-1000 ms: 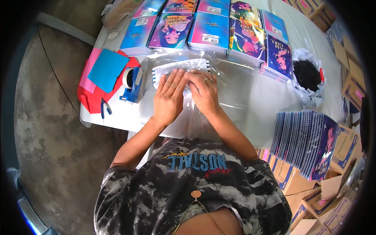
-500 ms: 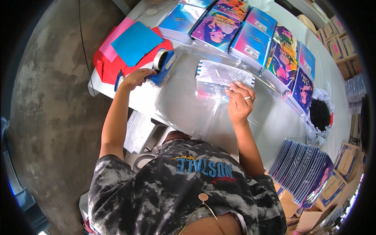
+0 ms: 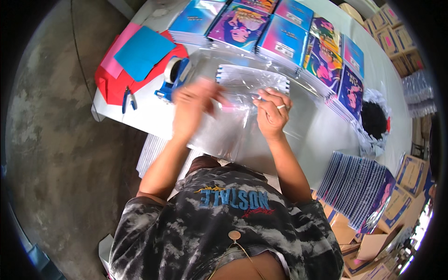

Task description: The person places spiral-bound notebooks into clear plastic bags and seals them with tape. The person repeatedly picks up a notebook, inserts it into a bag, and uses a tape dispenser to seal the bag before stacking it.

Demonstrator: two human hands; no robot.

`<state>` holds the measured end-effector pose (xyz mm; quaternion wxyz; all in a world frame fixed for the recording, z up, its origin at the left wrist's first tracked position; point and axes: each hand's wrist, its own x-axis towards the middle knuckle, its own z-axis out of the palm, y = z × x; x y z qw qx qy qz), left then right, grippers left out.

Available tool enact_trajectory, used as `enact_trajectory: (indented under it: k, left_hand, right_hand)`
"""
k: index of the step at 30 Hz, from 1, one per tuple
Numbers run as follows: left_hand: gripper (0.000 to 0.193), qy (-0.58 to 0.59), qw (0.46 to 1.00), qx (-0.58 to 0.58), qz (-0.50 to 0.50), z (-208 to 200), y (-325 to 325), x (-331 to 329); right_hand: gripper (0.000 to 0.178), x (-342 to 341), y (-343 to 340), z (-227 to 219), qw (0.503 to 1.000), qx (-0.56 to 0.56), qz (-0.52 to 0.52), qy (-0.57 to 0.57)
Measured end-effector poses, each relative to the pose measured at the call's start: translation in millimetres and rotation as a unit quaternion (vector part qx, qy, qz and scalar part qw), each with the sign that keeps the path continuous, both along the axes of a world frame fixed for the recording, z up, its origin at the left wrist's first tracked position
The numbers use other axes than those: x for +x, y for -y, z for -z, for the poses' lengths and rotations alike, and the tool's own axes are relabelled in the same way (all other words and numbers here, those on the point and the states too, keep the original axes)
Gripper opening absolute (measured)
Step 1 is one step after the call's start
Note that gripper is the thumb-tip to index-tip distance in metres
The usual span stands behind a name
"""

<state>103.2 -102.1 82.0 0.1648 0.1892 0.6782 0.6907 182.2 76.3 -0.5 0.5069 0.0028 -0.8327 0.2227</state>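
In front of me a spiral notebook bundle (image 3: 254, 77) lies partly covered by clear plastic film (image 3: 224, 135) spread on the table. My right hand (image 3: 274, 112), with a ring on one finger, has its fingers curled on the film at the bundle's near right edge. Smeared by motion, my left hand (image 3: 193, 107) is over the film at the bundle's near left side; whether it holds a piece of tape cannot be made out. A blue tape dispenser (image 3: 179, 77) with a roll of tape stands just beyond my left hand.
Stacks of colourful notebooks (image 3: 284, 44) line the far side. Red, pink and blue sheets (image 3: 144, 53) lie at the left, near a blue-handled cutting tool (image 3: 126, 100). A plastic-lined round container (image 3: 374, 119) and a notebook pile (image 3: 357, 189) are at the right, cardboard boxes (image 3: 413, 175) beyond.
My left hand has left the tape dispenser and moved right to the plastic film by the bundle. My right hand keeps its place on the bundle's near edge. The whole view has shifted slightly.
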Motion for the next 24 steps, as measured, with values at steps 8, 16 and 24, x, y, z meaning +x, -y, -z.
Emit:
enact_trajectory:
  k: [8,16,24]
  left_hand:
    - [0.038,0.211,0.974,-0.079,-0.002,51.5,-42.2,41.5]
    - [0.043,0.081,0.951,-0.284,-0.097,165.5,13.6,9.1]
    - [0.063,-0.162,0.934,-0.162,0.273,88.2,-4.4,-47.6]
  right_hand:
    - [0.045,14.2,2.6,-19.4,0.987,0.033,0.016,0.159]
    - [0.049,13.6,7.2,-83.6,0.959,0.037,-0.047,0.278]
    - [0.062,66.6,-15.9,-127.5,0.933,-0.016,-0.075,0.351]
